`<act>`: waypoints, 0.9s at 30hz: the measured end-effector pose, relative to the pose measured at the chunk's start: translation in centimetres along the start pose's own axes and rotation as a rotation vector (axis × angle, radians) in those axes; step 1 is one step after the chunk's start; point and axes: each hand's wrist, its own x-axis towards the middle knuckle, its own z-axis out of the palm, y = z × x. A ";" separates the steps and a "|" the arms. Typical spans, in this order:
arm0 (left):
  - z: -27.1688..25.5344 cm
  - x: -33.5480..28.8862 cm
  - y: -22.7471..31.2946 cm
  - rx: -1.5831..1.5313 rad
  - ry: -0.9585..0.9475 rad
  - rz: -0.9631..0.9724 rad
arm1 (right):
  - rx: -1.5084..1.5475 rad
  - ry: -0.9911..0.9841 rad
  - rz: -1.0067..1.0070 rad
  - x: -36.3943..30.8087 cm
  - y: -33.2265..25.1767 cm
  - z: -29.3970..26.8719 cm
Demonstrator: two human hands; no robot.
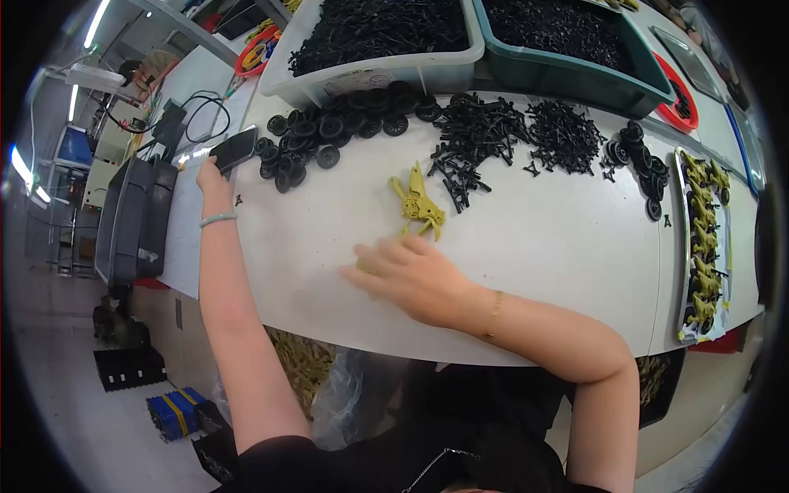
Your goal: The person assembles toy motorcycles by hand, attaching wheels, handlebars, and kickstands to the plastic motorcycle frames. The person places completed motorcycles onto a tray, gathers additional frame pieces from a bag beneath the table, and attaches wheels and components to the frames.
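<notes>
At the left side of the white table, my left hand grips the near end of a dark smartphone. My right hand is over the table's near middle, its fingers smeared by motion. A yellowish blur shows by those fingers, and whether they hold anything cannot be made out. Just beyond them lie yellow-green plastic toy parts, close together. Behind these are a heap of black wheels, a heap of black forked plastic pieces and a heap of small black connectors.
A white bin and a green bin full of black parts stand at the back. On the right is a tray of yellow-green toys, near more black wheels. Grey bins stand left. Yellow-green parts lie below the table edge.
</notes>
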 end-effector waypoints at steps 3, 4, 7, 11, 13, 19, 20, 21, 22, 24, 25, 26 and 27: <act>2.1 -6.9 -0.1 0.112 -0.128 0.478 | -0.001 -0.147 -0.085 0.7 -0.5 0.7; 2.6 -10.6 0.0 0.143 -0.190 0.572 | 0.000 -0.283 -0.139 0.7 -0.8 0.2; 2.9 -21.3 0.2 0.247 -0.574 0.640 | 0.201 -0.104 -0.135 -1.3 -0.8 -2.2; 2.7 -32.9 -2.3 0.556 -1.037 1.011 | 0.828 0.327 0.649 -5.7 1.0 -7.1; 3.9 -38.2 -4.1 0.593 -1.209 1.058 | 0.739 0.334 0.802 -7.9 3.1 -7.8; 8.5 -45.5 -9.4 0.709 -1.264 1.190 | 0.831 0.296 0.955 -13.3 6.0 -7.6; 9.0 -45.8 -9.9 0.746 -1.264 1.220 | 0.792 0.295 0.925 -13.8 6.1 -8.1; 9.4 -46.2 -10.3 0.743 -1.268 1.219 | 0.751 0.295 0.897 -14.2 6.3 -8.5; 9.8 -46.6 -10.7 0.781 -1.311 1.162 | 0.750 0.295 0.899 -14.6 6.5 -8.8; 10.4 -47.4 -11.2 0.829 -1.344 1.105 | 0.306 0.179 0.821 -14.9 6.6 -9.3; 10.6 -47.8 -11.3 0.836 -1.319 1.133 | 0.314 0.179 0.812 -15.0 6.6 -9.8; 10.8 -48.1 -11.5 0.844 -1.294 1.161 | 0.225 0.128 0.811 -15.1 6.6 -10.4; 10.8 -48.3 -11.7 0.856 -1.284 1.164 | 0.138 0.080 0.809 -15.2 6.7 -10.5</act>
